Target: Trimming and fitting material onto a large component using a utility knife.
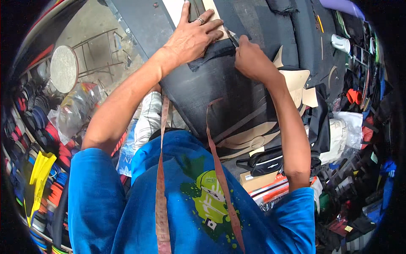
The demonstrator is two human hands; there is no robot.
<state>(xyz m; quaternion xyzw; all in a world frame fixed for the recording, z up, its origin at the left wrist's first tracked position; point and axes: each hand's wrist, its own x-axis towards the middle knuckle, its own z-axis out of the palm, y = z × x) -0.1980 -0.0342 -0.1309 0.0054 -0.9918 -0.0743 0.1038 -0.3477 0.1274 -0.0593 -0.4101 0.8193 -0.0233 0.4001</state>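
My left hand (195,36) lies flat with its fingers spread, a ring on one of them. It presses a tan card strip (210,5) onto black material (213,54) on the dark worktop (182,91). Just right of it, my right hand (253,58) is closed around a slim cutter knife (232,39). The knife's metallic end points toward the strip's edge, beside the left fingertips; whether it touches the material is too small to tell. A pale strip (172,9) lies left of the left hand. A tape measure (161,199) hangs down over my blue shirt.
Tan card patterns (296,80) and a black pouch (266,163) lie at the right of the worktop. A white mug (341,43) stands at the far right. A round stool (64,69) and a clear plastic bag (78,110) are on the left, near stacked coloured rolls.
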